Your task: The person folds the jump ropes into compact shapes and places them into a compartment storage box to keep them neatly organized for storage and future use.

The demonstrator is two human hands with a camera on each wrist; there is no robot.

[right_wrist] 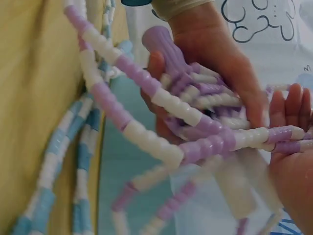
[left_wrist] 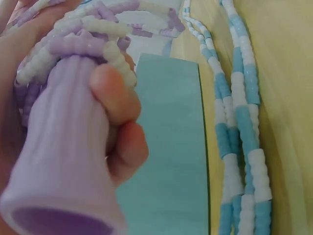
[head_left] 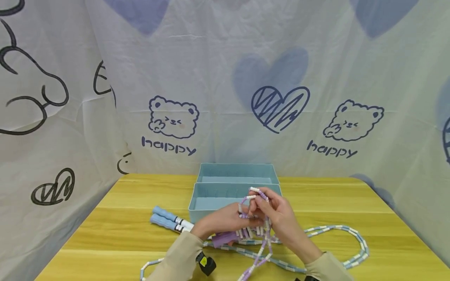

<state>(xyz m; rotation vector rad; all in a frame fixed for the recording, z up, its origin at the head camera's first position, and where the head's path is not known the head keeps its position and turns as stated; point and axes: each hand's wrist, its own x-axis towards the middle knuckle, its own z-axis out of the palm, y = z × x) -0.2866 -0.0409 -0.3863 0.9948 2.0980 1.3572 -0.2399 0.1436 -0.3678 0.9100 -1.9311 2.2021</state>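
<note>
My left hand (head_left: 226,219) grips a jump rope by its purple handle (left_wrist: 68,132), with the purple-and-white beaded cord bunched beside the fingers. In the left wrist view, fingertips curl round that handle, its wide end toward the camera. My right hand (head_left: 281,212) pinches strands of the same beaded cord (right_wrist: 146,137) just to the right of the left hand. A loop of cord stands above the fingers in the head view, and a doubled length hangs down toward the table's front. The right wrist view shows the left hand round the handle and bunch; some cord there is blurred.
A light blue two-part box (head_left: 197,195) stands at the back of the wooden table (head_left: 116,234). Blue handles (head_left: 165,219) of a second jump rope lie to the left. Its blue-and-white cord (head_left: 363,244) loops beneath the hands and out to the right. A printed curtain (head_left: 218,97) hangs behind.
</note>
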